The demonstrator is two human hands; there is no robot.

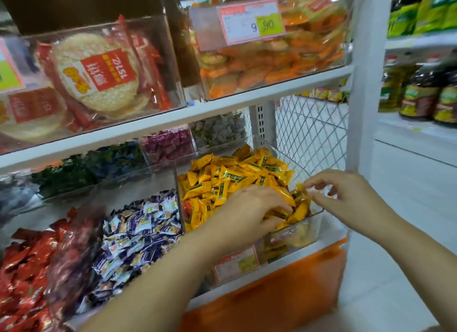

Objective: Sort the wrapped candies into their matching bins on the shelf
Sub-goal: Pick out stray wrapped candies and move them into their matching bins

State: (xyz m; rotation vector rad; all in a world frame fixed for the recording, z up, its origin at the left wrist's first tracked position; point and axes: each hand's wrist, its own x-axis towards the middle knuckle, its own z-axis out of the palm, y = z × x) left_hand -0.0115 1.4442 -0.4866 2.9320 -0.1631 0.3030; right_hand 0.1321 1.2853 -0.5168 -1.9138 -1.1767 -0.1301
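Left hand (pixel 249 208) gripping yellow candies (pixel 222 178) in clear bin (pixel 319 214), right hand (pixel 346 195) pinching one alongside

Your forearms (pixel 158 282) are both bare, mate, from the near frame edge all the way up to your left grip (pixel 249 213) and right grip (pixel 346 198), fingers bare too.

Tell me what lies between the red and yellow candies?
Head view: blue-and-white candies, beside a blurry dark-red patch, separate the red candies from the yellow candies.
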